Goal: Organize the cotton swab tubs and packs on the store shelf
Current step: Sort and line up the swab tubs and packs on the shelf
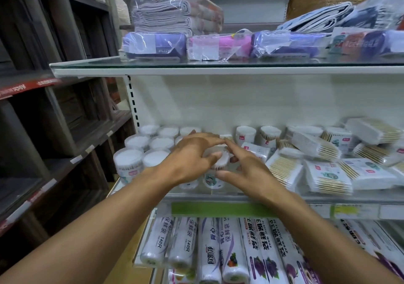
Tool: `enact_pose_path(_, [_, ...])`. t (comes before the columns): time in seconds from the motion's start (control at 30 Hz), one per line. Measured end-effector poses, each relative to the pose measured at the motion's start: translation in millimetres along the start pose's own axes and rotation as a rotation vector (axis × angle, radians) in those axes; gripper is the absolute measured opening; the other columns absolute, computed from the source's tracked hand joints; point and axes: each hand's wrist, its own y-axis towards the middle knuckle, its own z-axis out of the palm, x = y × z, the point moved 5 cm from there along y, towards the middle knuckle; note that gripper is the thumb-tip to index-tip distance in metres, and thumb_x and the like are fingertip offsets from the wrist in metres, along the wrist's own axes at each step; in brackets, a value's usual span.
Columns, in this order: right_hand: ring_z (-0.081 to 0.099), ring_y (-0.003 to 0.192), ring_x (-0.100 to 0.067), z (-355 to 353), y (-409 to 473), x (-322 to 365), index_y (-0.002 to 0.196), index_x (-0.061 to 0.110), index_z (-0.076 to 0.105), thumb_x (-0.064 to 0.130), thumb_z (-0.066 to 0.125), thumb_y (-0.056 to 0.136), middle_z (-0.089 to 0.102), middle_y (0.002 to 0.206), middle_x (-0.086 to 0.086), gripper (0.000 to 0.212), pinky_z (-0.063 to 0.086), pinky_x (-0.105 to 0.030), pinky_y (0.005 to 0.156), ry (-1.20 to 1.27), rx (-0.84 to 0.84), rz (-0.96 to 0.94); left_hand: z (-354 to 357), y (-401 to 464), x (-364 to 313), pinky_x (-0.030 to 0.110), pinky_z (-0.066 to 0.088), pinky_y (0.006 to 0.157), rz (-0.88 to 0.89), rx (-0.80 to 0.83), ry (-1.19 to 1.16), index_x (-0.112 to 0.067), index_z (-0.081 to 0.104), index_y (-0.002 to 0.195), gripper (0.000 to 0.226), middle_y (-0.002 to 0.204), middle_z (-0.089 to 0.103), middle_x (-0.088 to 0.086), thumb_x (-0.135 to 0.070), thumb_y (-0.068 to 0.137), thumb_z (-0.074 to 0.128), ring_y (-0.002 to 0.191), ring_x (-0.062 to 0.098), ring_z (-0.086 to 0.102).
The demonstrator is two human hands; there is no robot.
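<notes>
On the middle glass shelf (328,196), round clear tubs of cotton swabs (129,160) stand in rows at the left. Flat packs of wooden-stick swabs (328,175) lie in a loose pile at the right. Both hands reach over the tubs at the shelf's middle. My left hand (192,157) curls its fingers round the left side of a clear tub (219,161) near the front. My right hand (247,165) touches that tub's right side with spread fingers. A second tub (213,180) with a cartoon label stands just below it, partly hidden by my hands.
More tubs (246,134) stand at the back wall. The shelf above carries bagged towels (175,15) and wrapped packs (154,44). Rolls of plastic wrap and bags (218,251) lie on the shelf below. Dark crates (54,87) fill the rack at the left.
</notes>
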Motion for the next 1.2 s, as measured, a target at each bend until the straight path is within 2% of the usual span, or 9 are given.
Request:
enact_pose_path(0.13, [0.055, 0.104, -0.009, -57, -13, -19, 0.145, 0.033, 0.04, 0.043, 0.057, 0.092, 0.056, 0.132, 0.003, 0.056, 0.047, -0.024, 0.083, -0.041, -0.238, 0.043, 2, 9, -12, 0.014, 0.009, 0.109, 0.017, -0.036, 0.013, -0.026, 0.053, 0.138, 0.041, 0.146, 0.047, -0.007, -0.027, 0.096, 0.057, 0.136, 0.006, 0.033])
enact_pose_path(0.23, [0.058, 0.104, -0.016, -102, -22, -51, 0.139, 0.031, 0.05, 0.041, 0.054, 0.095, 0.062, 0.126, -0.002, 0.045, 0.049, -0.034, 0.088, -0.093, -0.331, 0.203, 11, 18, -27, 0.022, 0.011, 0.117, 0.063, -0.055, 0.047, -0.023, 0.055, 0.136, 0.043, 0.143, 0.052, -0.001, -0.023, 0.094, 0.061, 0.136, 0.012, 0.039])
enact_pose_path(0.5, [0.041, 0.13, -0.024, -89, -47, -70, 0.151, 0.039, 0.018, 0.068, 0.05, 0.084, 0.041, 0.15, -0.001, 0.08, 0.035, -0.04, 0.108, -0.564, 0.1, 0.194, 60, 42, -64, 0.032, 0.028, 0.115, 0.118, -0.011, 0.137, -0.022, 0.061, 0.129, 0.041, 0.136, 0.058, 0.001, -0.016, 0.088, 0.062, 0.131, 0.021, 0.045])
enact_pose_path(0.6, [0.033, 0.135, -0.025, -82, -47, -70, 0.152, 0.037, 0.011, 0.07, 0.048, 0.084, 0.032, 0.156, 0.0, 0.085, 0.027, -0.04, 0.111, -0.705, 0.102, 0.117, 70, 52, -62, 0.031, 0.015, 0.12, 0.048, 0.05, 0.235, -0.027, 0.049, 0.138, 0.049, 0.145, 0.048, 0.0, -0.021, 0.091, 0.059, 0.139, 0.022, 0.035])
enact_pose_path(0.7, [0.031, 0.137, -0.027, -80, -46, -75, 0.152, 0.037, 0.008, 0.068, 0.051, 0.083, 0.028, 0.157, -0.001, 0.087, 0.026, -0.043, 0.111, -0.678, 0.116, 0.175, 73, 63, -62, 0.031, 0.01, 0.119, 0.012, 0.083, 0.341, -0.027, 0.048, 0.136, 0.046, 0.145, 0.047, 0.0, -0.018, 0.092, 0.058, 0.136, 0.022, 0.037])
enact_pose_path(0.8, [0.034, 0.132, -0.027, -83, -43, -78, 0.152, 0.037, 0.011, 0.065, 0.056, 0.082, 0.033, 0.154, -0.001, 0.088, 0.029, -0.041, 0.108, -0.663, 0.103, 0.202, 78, 75, -58, 0.038, 0.026, 0.115, 0.002, 0.113, 0.392, -0.025, 0.053, 0.125, 0.038, 0.135, 0.054, 0.001, -0.014, 0.089, 0.058, 0.125, 0.026, 0.046])
enact_pose_path(0.9, [0.035, 0.126, -0.024, -89, -44, -79, 0.152, 0.04, 0.01, 0.061, 0.06, 0.08, 0.04, 0.147, 0.0, 0.091, 0.029, -0.039, 0.104, -0.617, 0.07, 0.181, 87, 83, -56, 0.037, 0.045, 0.092, 0.028, 0.127, 0.401, -0.023, 0.055, 0.11, 0.024, 0.119, 0.06, 0.004, -0.017, 0.087, 0.06, 0.105, 0.027, 0.053])
enact_pose_path(1.07, [0.04, 0.124, -0.02, -100, -47, -88, 0.146, 0.054, 0.013, 0.059, 0.061, 0.068, 0.044, 0.137, 0.005, 0.092, 0.038, -0.043, 0.104, -0.297, -0.02, 0.161, 101, 96, -48, 0.032, 0.042, 0.07, 0.07, 0.216, 0.421, -0.026, 0.052, 0.093, 0.011, 0.104, 0.064, 0.003, -0.021, 0.088, 0.06, 0.086, 0.022, 0.057])
enact_pose_path(1.2, [0.056, 0.104, 0.008, -120, -56, -77, 0.146, 0.047, 0.026, 0.033, 0.074, 0.08, 0.051, 0.122, 0.018, 0.083, 0.051, -0.015, 0.084, 0.109, -0.167, 0.134, 108, 105, -46, 0.031, 0.043, 0.071, 0.097, 0.269, 0.44, -0.023, 0.059, 0.097, 0.01, 0.103, 0.064, 0.003, -0.023, 0.086, 0.061, 0.086, 0.021, 0.058])
